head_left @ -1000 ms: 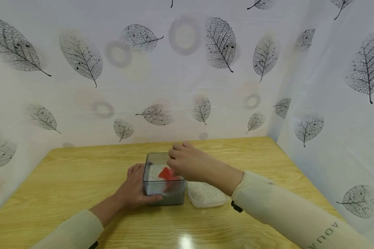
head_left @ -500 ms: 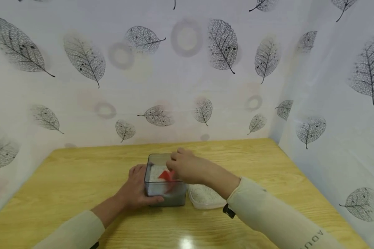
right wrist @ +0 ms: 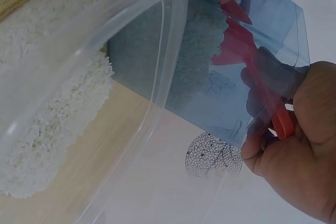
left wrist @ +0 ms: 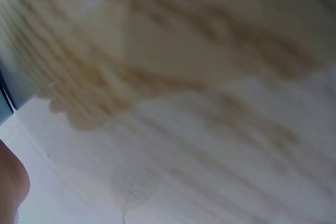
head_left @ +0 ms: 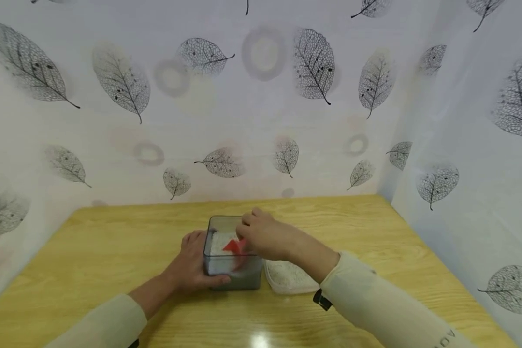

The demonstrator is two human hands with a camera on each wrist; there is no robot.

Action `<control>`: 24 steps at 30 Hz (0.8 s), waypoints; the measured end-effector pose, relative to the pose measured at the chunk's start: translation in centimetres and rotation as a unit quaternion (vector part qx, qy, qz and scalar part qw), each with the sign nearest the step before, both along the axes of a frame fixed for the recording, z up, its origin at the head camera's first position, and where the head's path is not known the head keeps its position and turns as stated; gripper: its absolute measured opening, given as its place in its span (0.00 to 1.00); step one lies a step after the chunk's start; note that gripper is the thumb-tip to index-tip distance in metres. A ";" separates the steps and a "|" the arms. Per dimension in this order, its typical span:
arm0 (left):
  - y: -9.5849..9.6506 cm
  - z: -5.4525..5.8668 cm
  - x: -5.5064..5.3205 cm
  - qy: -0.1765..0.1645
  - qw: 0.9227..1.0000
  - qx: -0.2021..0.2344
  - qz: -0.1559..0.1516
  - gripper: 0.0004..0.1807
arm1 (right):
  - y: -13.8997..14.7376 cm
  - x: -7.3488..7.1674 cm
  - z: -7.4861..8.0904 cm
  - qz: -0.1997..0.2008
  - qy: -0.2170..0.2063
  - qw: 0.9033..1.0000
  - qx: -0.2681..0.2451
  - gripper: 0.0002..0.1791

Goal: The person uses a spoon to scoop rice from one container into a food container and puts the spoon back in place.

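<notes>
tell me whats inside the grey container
White rice, plus a red scoop that the right hand, partly inside, grips. In the head view that hand covers part of both; anything under the rice's surface is hidden.

The bare left hand (head_left: pixel 194 265) points its fingers (head_left: pixel 193 238) toward the far edge of the yellow wooden bench (head_left: pixel 108 251), with thumb (head_left: pixel 216 280) spread aside. The bare right hand (head_left: pixel 263 235) grips with curled fingers, its forearm (head_left: pixel 315 256) slanted.

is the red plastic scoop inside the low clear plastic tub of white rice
No, the right hand holds the red plastic scoop inside the taller grey see-through box beside the clear tub.
</notes>
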State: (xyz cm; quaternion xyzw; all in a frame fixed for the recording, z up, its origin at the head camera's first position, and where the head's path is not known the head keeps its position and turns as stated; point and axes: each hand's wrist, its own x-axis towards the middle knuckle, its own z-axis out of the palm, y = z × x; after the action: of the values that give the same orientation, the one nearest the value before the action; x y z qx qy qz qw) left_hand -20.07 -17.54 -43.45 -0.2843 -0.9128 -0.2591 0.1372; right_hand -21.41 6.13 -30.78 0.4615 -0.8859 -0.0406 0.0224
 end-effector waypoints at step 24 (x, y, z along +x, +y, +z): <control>0.2 0.0 0.1 -0.004 1.000 0.009 0.001 0.57 | 0.6 0.6 0.5 -0.020 0.023 0.999 0.017 0.13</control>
State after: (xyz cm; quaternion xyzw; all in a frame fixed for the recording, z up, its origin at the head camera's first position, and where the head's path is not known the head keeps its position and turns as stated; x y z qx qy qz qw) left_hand -19.99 -17.33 -43.49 -0.2813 -0.9113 -0.2681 0.1363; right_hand -20.76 6.70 -30.28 0.4428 -0.8935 -0.0669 0.0337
